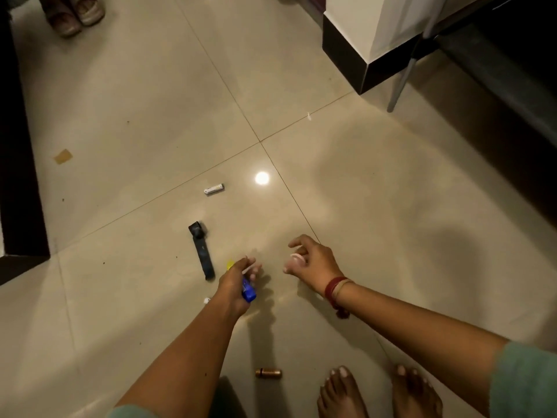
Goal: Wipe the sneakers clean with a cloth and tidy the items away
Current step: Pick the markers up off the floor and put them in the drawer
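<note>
Lying at the far left, a pair of shoes (75, 13) sat well apart from both hands; no cloth showed. Nearer, a black strap (201, 254) lay on the floor (361, 206), its long axis running near to far, just left of the left hand (238, 279). That was the closer hand, and it gripped a blue-and-yellow tube (248, 292). The right hand (310, 263) hovered with fingers curled; whether it held anything could not be told.
</note>
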The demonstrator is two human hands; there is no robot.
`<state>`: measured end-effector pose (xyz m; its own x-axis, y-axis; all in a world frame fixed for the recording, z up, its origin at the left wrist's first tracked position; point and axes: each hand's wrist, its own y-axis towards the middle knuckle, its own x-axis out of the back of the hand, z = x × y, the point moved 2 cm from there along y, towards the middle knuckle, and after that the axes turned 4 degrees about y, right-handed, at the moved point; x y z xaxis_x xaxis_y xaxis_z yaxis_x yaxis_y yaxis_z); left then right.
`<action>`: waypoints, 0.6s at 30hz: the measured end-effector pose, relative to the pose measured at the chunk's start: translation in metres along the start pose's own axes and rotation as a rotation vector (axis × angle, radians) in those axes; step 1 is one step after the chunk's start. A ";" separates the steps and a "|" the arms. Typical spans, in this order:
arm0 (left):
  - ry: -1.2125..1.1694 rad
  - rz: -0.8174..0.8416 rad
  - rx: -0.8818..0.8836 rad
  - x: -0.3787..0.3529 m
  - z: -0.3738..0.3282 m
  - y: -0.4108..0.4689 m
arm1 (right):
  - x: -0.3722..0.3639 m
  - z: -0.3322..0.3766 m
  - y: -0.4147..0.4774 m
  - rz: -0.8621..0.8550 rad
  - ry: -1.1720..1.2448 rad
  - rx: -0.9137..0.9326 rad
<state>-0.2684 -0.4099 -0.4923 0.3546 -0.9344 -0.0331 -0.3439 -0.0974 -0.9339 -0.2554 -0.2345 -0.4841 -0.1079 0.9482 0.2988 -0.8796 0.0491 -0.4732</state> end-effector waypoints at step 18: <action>-0.357 0.038 -0.035 0.063 -0.041 0.012 | -0.083 0.061 0.050 0.220 -0.183 0.513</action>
<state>-0.2861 -0.4836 -0.4909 0.6202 -0.7597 -0.1955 -0.3900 -0.0823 -0.9171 -0.3184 -0.3303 -0.4821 -0.3511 0.8470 0.3992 -0.9345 -0.3439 -0.0923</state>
